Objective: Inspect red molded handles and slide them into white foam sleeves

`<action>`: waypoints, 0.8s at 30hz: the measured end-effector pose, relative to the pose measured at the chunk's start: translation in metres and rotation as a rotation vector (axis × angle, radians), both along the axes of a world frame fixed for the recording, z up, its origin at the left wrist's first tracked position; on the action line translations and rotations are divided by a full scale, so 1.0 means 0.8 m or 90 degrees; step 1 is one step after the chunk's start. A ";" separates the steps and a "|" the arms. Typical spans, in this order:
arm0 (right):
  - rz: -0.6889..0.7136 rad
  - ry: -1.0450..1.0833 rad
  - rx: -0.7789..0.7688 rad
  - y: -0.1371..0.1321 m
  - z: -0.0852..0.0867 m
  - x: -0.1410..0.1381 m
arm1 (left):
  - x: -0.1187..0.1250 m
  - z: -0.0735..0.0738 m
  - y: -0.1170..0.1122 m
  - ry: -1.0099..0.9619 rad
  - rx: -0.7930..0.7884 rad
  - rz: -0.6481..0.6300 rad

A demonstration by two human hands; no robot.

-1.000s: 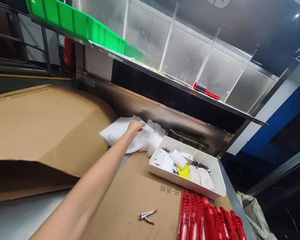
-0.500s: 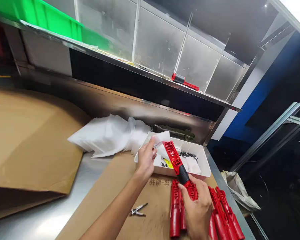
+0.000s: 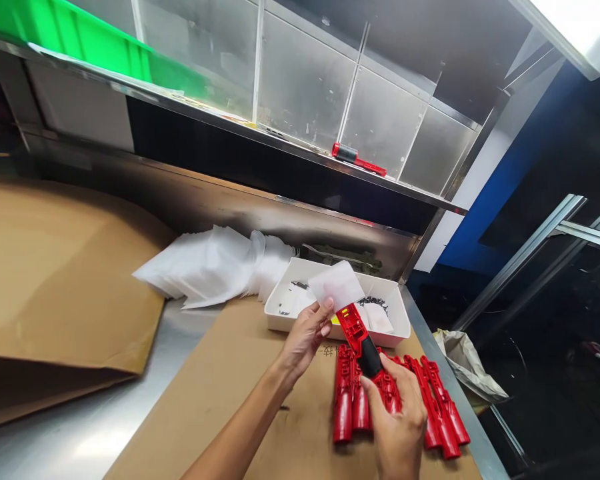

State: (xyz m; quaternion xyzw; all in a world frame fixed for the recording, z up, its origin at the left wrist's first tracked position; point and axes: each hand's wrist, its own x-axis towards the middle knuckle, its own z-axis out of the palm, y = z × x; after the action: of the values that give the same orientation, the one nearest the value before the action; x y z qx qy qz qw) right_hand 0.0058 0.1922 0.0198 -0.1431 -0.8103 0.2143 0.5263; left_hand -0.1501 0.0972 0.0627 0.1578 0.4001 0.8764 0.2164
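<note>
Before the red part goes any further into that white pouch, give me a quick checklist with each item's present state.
1. Left hand pinches the white pouch: ok.
2. Right hand grips the red part at its black end: ok.
3. Tip of the red part meets the pouch's lower edge: ok.
4. Pouch mouth open: cannot tell, its opening is hidden.
5. Spare pouches in a pile on the bench: ok.
6. More red parts lying on the cardboard: ok.
</note>
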 end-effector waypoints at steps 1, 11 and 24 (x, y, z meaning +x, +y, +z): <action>0.006 0.007 0.011 0.001 0.002 0.004 | 0.004 -0.003 -0.001 0.012 -0.005 -0.020; 0.142 -0.060 -0.332 -0.004 0.010 0.028 | 0.055 -0.017 -0.009 0.119 -0.096 -0.184; 0.118 -0.169 -0.226 -0.007 0.028 0.074 | 0.116 -0.013 -0.048 -0.230 0.005 -0.040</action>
State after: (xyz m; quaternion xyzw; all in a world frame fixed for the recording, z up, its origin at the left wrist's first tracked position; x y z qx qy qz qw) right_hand 0.0650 0.1862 0.0422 -0.1851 -0.8317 0.3799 0.3601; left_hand -0.0577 0.0591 0.0522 0.0112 0.3463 0.8850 0.3112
